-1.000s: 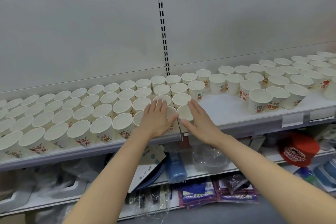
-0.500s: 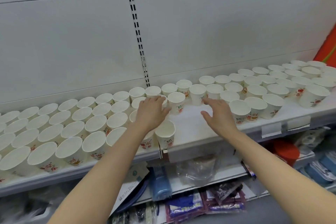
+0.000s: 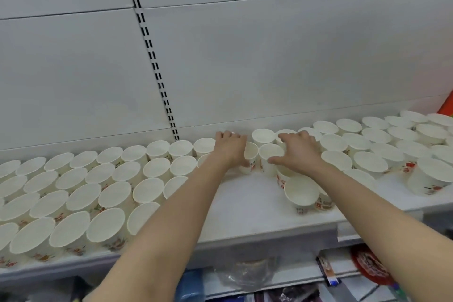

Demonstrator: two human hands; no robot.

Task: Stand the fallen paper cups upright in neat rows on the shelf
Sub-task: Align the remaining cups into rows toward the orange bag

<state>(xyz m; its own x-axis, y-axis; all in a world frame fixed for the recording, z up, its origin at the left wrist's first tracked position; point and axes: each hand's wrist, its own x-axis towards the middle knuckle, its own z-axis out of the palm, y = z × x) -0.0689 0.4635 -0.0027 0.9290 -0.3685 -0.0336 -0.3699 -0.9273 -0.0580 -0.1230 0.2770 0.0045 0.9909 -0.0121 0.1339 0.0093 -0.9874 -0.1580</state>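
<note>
Both hands (image 3: 231, 147) (image 3: 297, 151) rest atop upright, mouth-up paper cups (image 3: 269, 154).

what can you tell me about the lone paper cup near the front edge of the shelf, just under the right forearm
The front paper cup is white, seemingly thin paper, with a rolled rim, an empty pale inside and red print low on its wall. It stands upright, mouth up, on the white shelf, apart from the packed rows to the left. Another printed cup presses close on its right, partly hidden by the right forearm. Neither the right hand nor the left hand touches it; both reach to cups farther back.
</note>
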